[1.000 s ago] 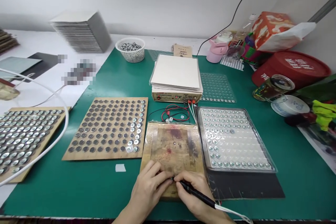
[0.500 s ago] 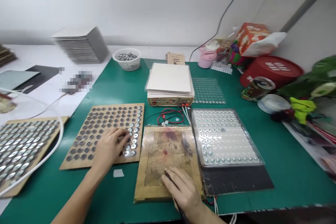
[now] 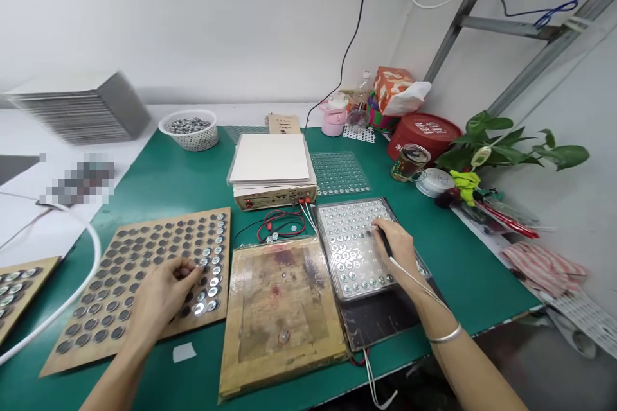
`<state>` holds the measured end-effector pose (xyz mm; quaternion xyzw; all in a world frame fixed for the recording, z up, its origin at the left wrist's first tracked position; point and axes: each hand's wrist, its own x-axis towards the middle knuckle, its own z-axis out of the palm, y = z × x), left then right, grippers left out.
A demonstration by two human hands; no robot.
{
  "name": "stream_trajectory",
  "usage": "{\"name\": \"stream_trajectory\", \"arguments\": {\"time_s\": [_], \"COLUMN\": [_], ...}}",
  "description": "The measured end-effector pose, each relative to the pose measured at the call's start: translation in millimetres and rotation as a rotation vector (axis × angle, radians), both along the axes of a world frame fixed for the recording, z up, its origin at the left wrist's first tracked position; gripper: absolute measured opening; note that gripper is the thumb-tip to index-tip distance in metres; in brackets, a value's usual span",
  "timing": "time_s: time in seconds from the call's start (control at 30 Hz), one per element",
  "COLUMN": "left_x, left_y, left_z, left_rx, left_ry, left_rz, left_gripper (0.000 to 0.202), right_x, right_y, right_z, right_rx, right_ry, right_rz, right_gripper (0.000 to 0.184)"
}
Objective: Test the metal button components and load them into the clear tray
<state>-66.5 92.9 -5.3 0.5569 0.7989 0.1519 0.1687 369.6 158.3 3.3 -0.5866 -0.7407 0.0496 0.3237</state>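
My left hand (image 3: 164, 295) rests over a wooden board (image 3: 173, 218) set with rows of dark discs and some shiny silver ones, its pinched fingertips among the silver ones. Whether they hold a disc is hidden. My right hand (image 3: 395, 250) is shut on a black pen-like tool (image 3: 384, 242) with a white cord, its tip over a clear plastic tray (image 3: 349, 201) of silver discs. Between my hands lies a stained wooden pad (image 3: 282, 314) with one small silver disc (image 3: 283, 336) on it.
A bench power unit (image 3: 274, 198) carrying white sheets stands behind the pad, with red and black test leads (image 3: 279, 225) before it. Further back are a basket of metal parts (image 3: 189, 130) and a clear dotted sheet (image 3: 340, 173). A second disc board (image 3: 24, 289) and a white cable lie left.
My left hand has moved from the stained pad onto the disc board. My right hand has moved with the tool onto the tray. The view has tilted up and widened, and a disc now shows on the pad.
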Motion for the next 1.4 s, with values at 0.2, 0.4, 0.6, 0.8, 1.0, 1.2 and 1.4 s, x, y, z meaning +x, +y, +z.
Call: {"name": "stream_trajectory", "arguments": {"time_s": [0.2, 0.4, 0.6, 0.8, 1.0, 1.2, 1.4], "left_x": [15, 80, 123, 121, 123, 125, 124], "left_y": [-16, -64, -85, -85, -85, -85, -85], "left_z": [9.1, -5.4, -20.7, -15.4, -17.4, -19.5, -20.0], "left_rx": [0.177, 0.191, 0.248, 0.294, 0.274, 0.298, 0.258], "left_ry": [-0.150, -0.349, -0.256, -0.270, -0.260, -0.200, -0.172], "left_rz": [-0.019, -0.381, -0.541, -0.516, -0.503, -0.534, -0.556], "left_gripper": [0.039, 0.031, 0.025, 0.022, 0.023, 0.019, 0.012], "right_x": [1, 1, 1, 4, -34, -120, -139], "right_y": [-4, -1, 8, 15, -25, -110, -125], "right_z": [-6.1, 0.7, -1.9, -4.3, 20.4, 1.5, -16.9], "right_rx": [-0.010, -0.161, -0.226, -0.210, -0.127, -0.541, -0.574], "right_ry": [0.054, 0.089, 0.139, 0.186, 0.293, 0.516, 0.414], "right_rz": [0.002, 0.053, -0.008, -0.024, -0.020, 0.440, 0.391], "right_gripper": [0.022, 0.012, 0.013, 0.012, 0.019, 0.013, 0.015]}}
